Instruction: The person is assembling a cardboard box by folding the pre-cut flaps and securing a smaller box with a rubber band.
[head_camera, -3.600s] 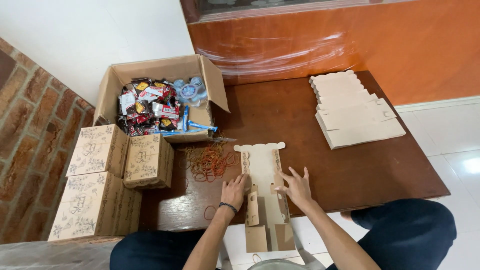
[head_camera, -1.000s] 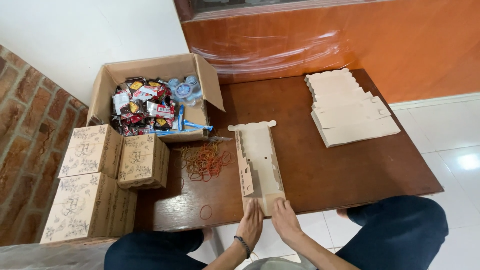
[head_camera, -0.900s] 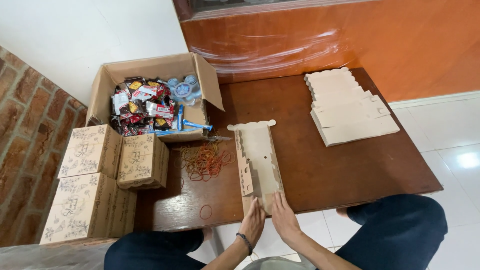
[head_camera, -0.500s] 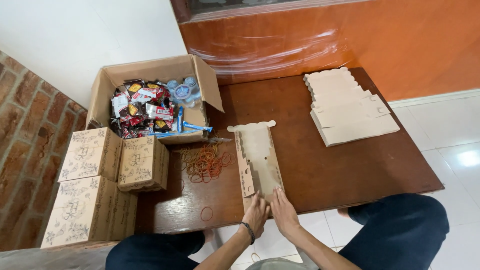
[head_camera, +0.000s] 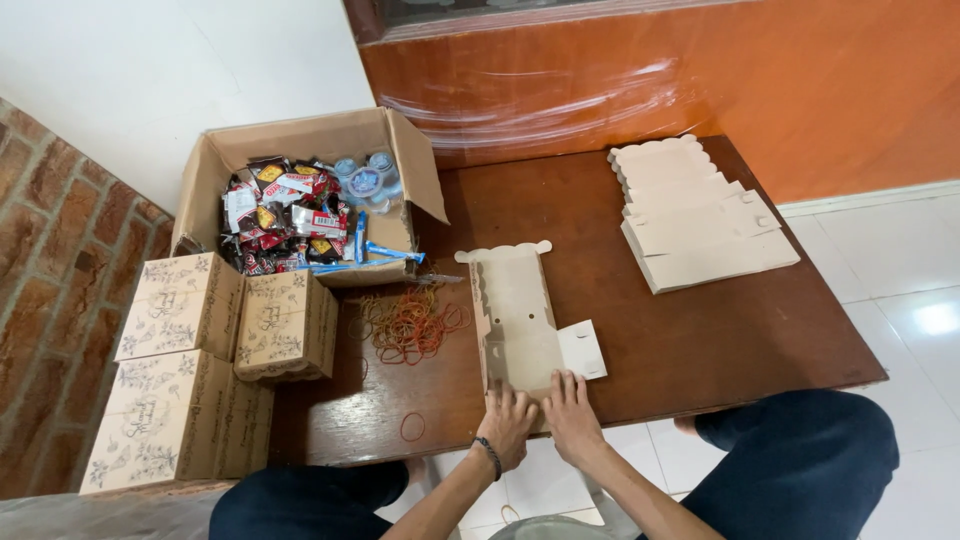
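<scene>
A flat, unfolded beige cardboard box blank (head_camera: 518, 320) lies lengthwise on the dark wooden table (head_camera: 700, 330), its scalloped end pointing away from me. One side flap sticks out to the right. My left hand (head_camera: 507, 420) and my right hand (head_camera: 571, 412) rest side by side on the blank's near end at the table's front edge, pressing it down with fingers spread. A dark band circles my left wrist.
A pile of rubber bands (head_camera: 410, 322) lies left of the blank, with one loose band (head_camera: 412, 427) nearer the edge. An open carton of snack packets (head_camera: 300, 205) stands at the back left. Several folded printed boxes (head_camera: 185, 350) are stacked left. A stack of flat blanks (head_camera: 695, 215) sits at the right.
The blank was slid away from me up the table. Both hands came back to its near end, and its right side flap now lies folded out.
</scene>
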